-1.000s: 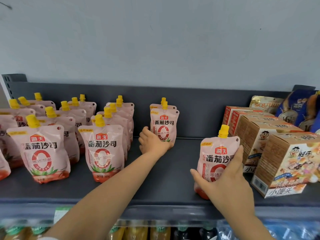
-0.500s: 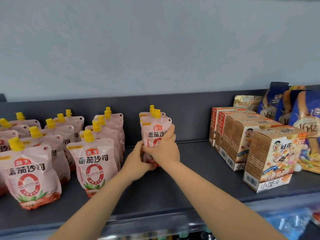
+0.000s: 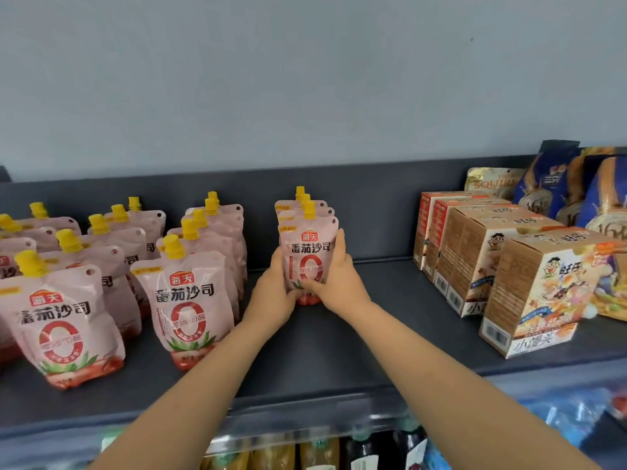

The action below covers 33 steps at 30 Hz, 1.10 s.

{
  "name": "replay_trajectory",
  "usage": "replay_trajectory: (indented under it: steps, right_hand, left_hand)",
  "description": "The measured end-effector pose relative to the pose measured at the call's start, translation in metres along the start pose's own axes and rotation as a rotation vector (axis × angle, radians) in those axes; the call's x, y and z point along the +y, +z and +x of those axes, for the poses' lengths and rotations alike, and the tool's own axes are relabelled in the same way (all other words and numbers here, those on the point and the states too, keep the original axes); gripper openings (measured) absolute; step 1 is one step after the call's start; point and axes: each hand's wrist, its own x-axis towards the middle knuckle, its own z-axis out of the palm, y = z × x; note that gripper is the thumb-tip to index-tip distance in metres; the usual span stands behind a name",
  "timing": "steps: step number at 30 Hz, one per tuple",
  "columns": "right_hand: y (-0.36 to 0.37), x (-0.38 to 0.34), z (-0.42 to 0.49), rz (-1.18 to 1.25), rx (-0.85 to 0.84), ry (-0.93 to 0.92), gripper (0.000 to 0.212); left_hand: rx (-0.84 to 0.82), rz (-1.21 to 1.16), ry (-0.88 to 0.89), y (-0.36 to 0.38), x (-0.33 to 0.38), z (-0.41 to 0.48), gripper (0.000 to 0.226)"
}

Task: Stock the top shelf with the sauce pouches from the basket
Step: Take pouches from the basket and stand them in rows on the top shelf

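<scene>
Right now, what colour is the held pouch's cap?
Yellow cap on the sauce pouch; head view.

A plain, pale grey-blue wall (image 3: 305, 79) fills the upper half of the view in a shop aisle, matte and unmarked but for one small dark speck (image 3: 471, 39) toward the upper right. Below it runs the top shelf (image 3: 339, 351), a dark grey metal deck with a low back panel (image 3: 373, 212) of the same colour standing against the wall. The top of a dark upright post (image 3: 559, 147) shows above the panel at right. A clear front rail (image 3: 305, 425) edges the deck; bottles (image 3: 366, 452) stand blurred on the tier beneath. Light is soft and even, casting only faint shadows.
</scene>
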Motion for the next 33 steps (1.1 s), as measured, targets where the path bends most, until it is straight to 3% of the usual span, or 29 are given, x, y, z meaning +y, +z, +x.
replay_trajectory:
  steps: [6, 10, 12, 15, 18, 21, 26, 30, 33]
  right_hand:
    - [-0.059, 0.002, -0.07, -0.173, 0.15, -0.167, 0.09]
    - [-0.103, 0.022, -0.155, -0.063, 0.329, -0.315, 0.054]
    - [-0.117, 0.043, -0.201, 0.006, 0.314, -0.271, 0.043]
    - [-0.12, 0.088, -0.259, 0.055, 0.115, -0.042, 0.04]
    - [-0.106, 0.143, -0.297, -0.04, 0.01, 0.155, 0.048]
    - [-0.083, 0.201, -0.321, -0.194, -0.125, 0.362, 0.058]
    - [-0.033, 0.275, -0.354, -0.295, -0.486, 0.701, 0.069]
    - [0.013, 0.316, -0.365, -0.377, -0.722, 0.911, 0.072]
    - [0.038, 0.33, -0.365, -0.42, -0.91, 0.939, 0.07]
  left_hand:
    - [0.015, 0.252, -0.1, -0.004, 0.023, -0.025, 0.116]
    - [0.193, 0.326, 0.143, 0.0, 0.067, -0.078, 0.102]
    - [0.171, 0.283, 0.263, 0.012, 0.083, -0.116, 0.091]
    - [0.033, 0.148, 0.375, 0.05, 0.093, -0.18, 0.088]
    - [-0.162, 0.127, 0.375, 0.104, 0.078, -0.237, 0.092]
    - [-0.394, 0.271, 0.277, 0.157, 0.047, -0.283, 0.101]
    - [-0.807, 0.586, 0.028, 0.224, -0.006, -0.339, 0.111]
    - [-0.917, 0.67, -0.108, 0.245, -0.03, -0.358, 0.114]
    - [-0.917, 0.684, -0.158, 0.249, -0.042, -0.363, 0.104]
